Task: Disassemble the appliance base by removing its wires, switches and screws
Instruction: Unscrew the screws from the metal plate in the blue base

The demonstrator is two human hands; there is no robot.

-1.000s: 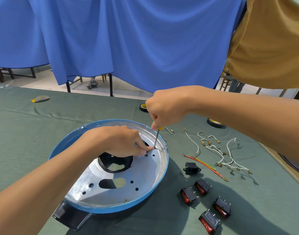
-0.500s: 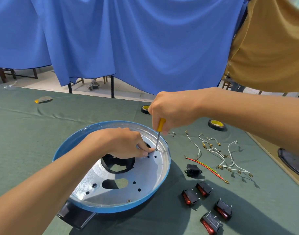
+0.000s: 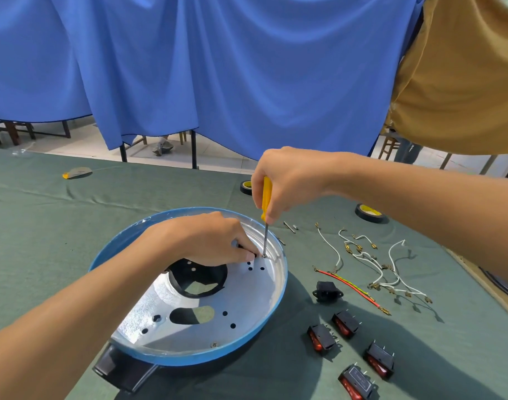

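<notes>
The round appliance base, blue outside and silver inside, lies on the green table cloth. My right hand grips a yellow-handled screwdriver upright, its tip on a screw near the base's far right rim. My left hand rests inside the base, its fingertips pinching something small and dark right beside the screwdriver tip. Removed parts lie to the right: white wires, a red and yellow wire, several black and red switches and a black socket.
Two tape rolls sit on the far side of the table. Loose screws lie just beyond the base rim. A blue curtain hangs behind the table. A person in a tan shirt stands at the right.
My right hand has risen along the screwdriver, so more of the yellow handle shows. The tip stays on the same screw and my left hand stays beside it.
</notes>
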